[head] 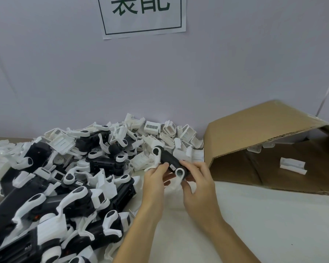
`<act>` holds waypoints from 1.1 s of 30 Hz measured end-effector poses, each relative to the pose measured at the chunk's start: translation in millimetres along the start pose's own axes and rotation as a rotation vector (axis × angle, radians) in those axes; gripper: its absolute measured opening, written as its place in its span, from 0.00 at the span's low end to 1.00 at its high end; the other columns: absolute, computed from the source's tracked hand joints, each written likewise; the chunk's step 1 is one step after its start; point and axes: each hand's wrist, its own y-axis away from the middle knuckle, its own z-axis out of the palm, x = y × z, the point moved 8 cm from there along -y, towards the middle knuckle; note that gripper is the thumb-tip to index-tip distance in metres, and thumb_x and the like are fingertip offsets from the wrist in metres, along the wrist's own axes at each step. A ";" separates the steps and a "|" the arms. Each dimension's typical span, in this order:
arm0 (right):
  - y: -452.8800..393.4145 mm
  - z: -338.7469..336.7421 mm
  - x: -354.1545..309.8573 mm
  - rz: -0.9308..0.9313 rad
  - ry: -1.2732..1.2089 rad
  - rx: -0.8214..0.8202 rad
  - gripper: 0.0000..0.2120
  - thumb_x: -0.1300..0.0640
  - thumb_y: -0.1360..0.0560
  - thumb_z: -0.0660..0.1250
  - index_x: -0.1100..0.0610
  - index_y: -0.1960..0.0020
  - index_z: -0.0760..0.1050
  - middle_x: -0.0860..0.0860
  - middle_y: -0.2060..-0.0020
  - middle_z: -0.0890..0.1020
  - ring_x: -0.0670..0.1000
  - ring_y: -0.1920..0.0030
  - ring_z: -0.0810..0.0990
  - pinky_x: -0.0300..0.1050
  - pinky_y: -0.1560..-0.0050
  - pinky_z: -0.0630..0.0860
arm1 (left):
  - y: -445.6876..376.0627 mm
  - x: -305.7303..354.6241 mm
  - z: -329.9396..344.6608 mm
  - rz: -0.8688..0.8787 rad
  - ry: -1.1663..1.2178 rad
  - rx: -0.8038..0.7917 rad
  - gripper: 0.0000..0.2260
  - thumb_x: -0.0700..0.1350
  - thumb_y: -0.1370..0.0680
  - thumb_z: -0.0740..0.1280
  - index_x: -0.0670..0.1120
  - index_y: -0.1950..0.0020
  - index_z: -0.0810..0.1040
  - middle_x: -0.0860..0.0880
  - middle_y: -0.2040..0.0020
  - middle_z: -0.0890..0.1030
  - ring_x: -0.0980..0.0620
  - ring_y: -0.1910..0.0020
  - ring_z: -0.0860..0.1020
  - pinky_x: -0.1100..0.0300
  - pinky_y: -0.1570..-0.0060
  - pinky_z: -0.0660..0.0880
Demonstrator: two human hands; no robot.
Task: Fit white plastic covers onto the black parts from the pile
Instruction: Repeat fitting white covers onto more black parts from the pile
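Black part (171,162), with white plastic covers (179,172) seen at its ends, is gripped above the white table (264,215) by both hands: left hand (153,180) and right hand (197,182), fingers curled round it. Left of them the pile (68,179) is spread; an open cardboard box (270,149) is laid farther right, against the wall (65,73).

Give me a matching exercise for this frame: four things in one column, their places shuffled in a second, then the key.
1. sign
2. cardboard box
3. pile
4. black part

A. held in both hands
B. heaped on the table's left side
C. on the wall, top of view
D. lying open on the right

Pairs: 1-C, 2-D, 3-B, 4-A. The left hand and right hand grip the part.
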 end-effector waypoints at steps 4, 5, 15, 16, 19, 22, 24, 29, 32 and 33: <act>3.2 7.7 -16.0 -0.088 -0.066 -0.002 0.26 0.65 0.28 0.70 0.47 0.34 0.70 0.44 0.44 0.74 0.46 0.49 0.78 0.32 0.48 0.75 | 0.5 13.1 -7.1 0.073 -0.036 0.021 0.11 0.52 0.22 0.70 0.45 0.54 0.82 0.54 0.64 0.83 0.58 0.62 0.81 0.56 0.54 0.75; 3.8 7.8 -14.4 -0.036 -0.077 0.002 0.25 0.63 0.28 0.69 0.44 0.36 0.67 0.43 0.45 0.74 0.47 0.49 0.77 0.33 0.49 0.75 | 0.0 17.1 -16.2 0.088 -0.021 0.096 0.10 0.52 0.22 0.70 0.46 0.58 0.81 0.57 0.69 0.81 0.60 0.66 0.79 0.57 0.57 0.73; 36.4 75.0 -12.6 0.145 0.137 -0.775 0.18 0.40 0.30 0.69 0.40 0.42 0.76 0.38 0.53 0.73 0.41 0.47 0.69 0.43 0.43 0.70 | 3.2 26.0 -39.9 0.090 0.197 0.262 0.15 0.57 0.32 0.68 0.54 0.77 0.75 0.48 0.69 0.72 0.53 0.67 0.73 0.44 0.43 0.75; 36.0 73.8 -11.4 0.178 0.100 -0.763 0.17 0.43 0.30 0.69 0.40 0.42 0.76 0.38 0.53 0.74 0.40 0.48 0.70 0.40 0.45 0.71 | 3.3 25.1 -37.4 0.076 0.214 0.242 0.12 0.57 0.33 0.69 0.55 0.75 0.77 0.45 0.66 0.73 0.51 0.63 0.73 0.43 0.41 0.75; 31.7 66.4 1.3 0.250 0.046 -0.678 0.15 0.54 0.27 0.70 0.43 0.41 0.79 0.41 0.53 0.77 0.41 0.50 0.75 0.34 0.49 0.72 | 4.9 26.3 -30.9 0.074 0.247 0.198 0.05 0.57 0.34 0.69 0.60 0.61 0.83 0.43 0.58 0.76 0.48 0.57 0.77 0.46 0.40 0.75; 28.1 60.0 15.5 0.334 0.027 -0.592 0.16 0.64 0.25 0.68 0.48 0.41 0.81 0.42 0.56 0.80 0.39 0.55 0.77 0.30 0.52 0.73 | 4.0 25.3 -31.6 0.069 0.227 0.193 0.19 0.57 0.34 0.70 0.50 0.48 0.78 0.39 0.39 0.78 0.41 0.40 0.78 0.40 0.32 0.71; 22.9 52.6 21.2 0.355 0.013 -0.500 0.15 0.66 0.26 0.66 0.46 0.52 0.83 0.44 0.59 0.82 0.39 0.59 0.79 0.29 0.57 0.73 | 2.1 24.2 -31.8 0.075 0.211 0.171 0.18 0.56 0.32 0.70 0.48 0.47 0.77 0.40 0.40 0.78 0.44 0.44 0.79 0.41 0.33 0.72; 3.4 4.5 39.5 0.400 0.025 -0.113 0.17 0.69 0.25 0.64 0.48 0.60 0.79 0.45 0.64 0.82 0.40 0.62 0.79 0.27 0.64 0.71 | -2.4 21.0 -29.9 0.101 0.197 0.136 0.08 0.50 0.22 0.67 0.45 0.49 0.77 0.43 0.49 0.79 0.53 0.63 0.82 0.50 0.50 0.76; -2.7 -23.3 47.8 0.434 -0.060 0.111 0.16 0.68 0.22 0.63 0.46 0.53 0.77 0.49 0.62 0.79 0.47 0.64 0.79 0.31 0.67 0.72 | -1.8 20.4 -26.2 0.090 0.100 0.104 0.09 0.49 0.21 0.67 0.44 0.53 0.80 0.43 0.55 0.82 0.49 0.62 0.81 0.46 0.47 0.75; -3.8 -28.8 46.1 0.412 -0.067 0.173 0.17 0.67 0.21 0.63 0.45 0.51 0.76 0.50 0.59 0.79 0.49 0.61 0.80 0.31 0.65 0.73 | -1.0 19.9 -22.9 0.084 0.041 0.079 0.09 0.49 0.21 0.67 0.45 0.56 0.81 0.43 0.58 0.83 0.47 0.61 0.81 0.45 0.46 0.75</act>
